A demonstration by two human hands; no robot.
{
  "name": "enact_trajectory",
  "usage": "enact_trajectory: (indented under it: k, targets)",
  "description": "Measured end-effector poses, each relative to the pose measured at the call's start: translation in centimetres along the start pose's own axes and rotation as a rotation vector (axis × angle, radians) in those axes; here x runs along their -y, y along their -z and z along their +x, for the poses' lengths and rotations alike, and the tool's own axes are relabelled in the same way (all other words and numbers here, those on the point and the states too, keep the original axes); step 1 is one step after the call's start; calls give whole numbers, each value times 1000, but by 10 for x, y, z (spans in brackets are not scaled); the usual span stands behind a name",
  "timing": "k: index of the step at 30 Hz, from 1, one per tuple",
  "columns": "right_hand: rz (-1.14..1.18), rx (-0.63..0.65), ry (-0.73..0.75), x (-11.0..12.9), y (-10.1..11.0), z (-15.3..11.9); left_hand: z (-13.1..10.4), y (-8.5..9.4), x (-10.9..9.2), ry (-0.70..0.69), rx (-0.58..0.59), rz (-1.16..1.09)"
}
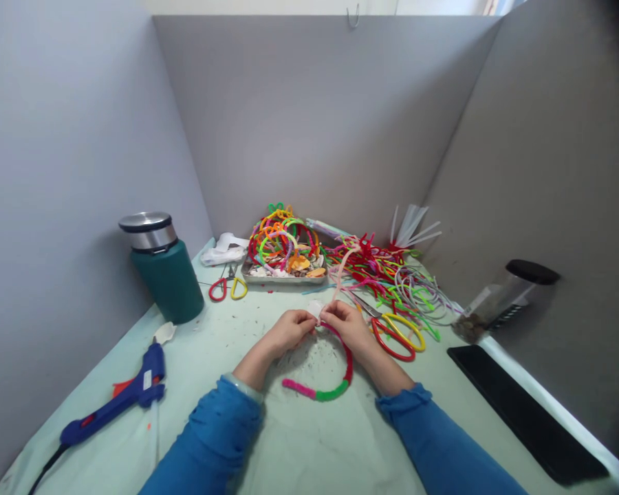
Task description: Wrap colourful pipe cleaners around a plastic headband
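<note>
At the middle of the table, my left hand [291,327] and my right hand [349,326] meet with fingertips pinched close together. From between them curves a headband-like hoop wrapped in pipe cleaner [333,395], in red, green and pink, its pink end free towards me. A pale pink pipe cleaner [342,269] sticks up from my right fingers. Just behind the fingertips shows a small white piece [316,309], partly covered. Exactly where each finger grips is hidden. Scissors with red and yellow handles [398,335] lie beside my right wrist.
Far side: a tray [283,279] of colourful hoops, a pile of pipe cleaners [376,271], more scissors [227,289]. Left: a teal bottle [168,282] and a blue glue gun [128,399]. Right: a tilted clear jar [505,302] and a black slab [520,412]. Grey panels [324,117] enclose the table.
</note>
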State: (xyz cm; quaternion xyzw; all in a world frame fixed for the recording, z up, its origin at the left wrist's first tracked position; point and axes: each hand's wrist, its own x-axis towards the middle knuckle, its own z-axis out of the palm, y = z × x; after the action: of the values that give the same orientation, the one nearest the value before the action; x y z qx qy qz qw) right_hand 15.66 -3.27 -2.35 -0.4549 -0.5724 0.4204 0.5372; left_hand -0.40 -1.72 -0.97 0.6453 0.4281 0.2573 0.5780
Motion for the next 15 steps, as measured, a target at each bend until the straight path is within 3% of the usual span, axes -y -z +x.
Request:
enact_trajectory:
  k: [15]
  targets:
    - [-169,2,69,-2,-1,1,-1,1,-1,-11,39,16]
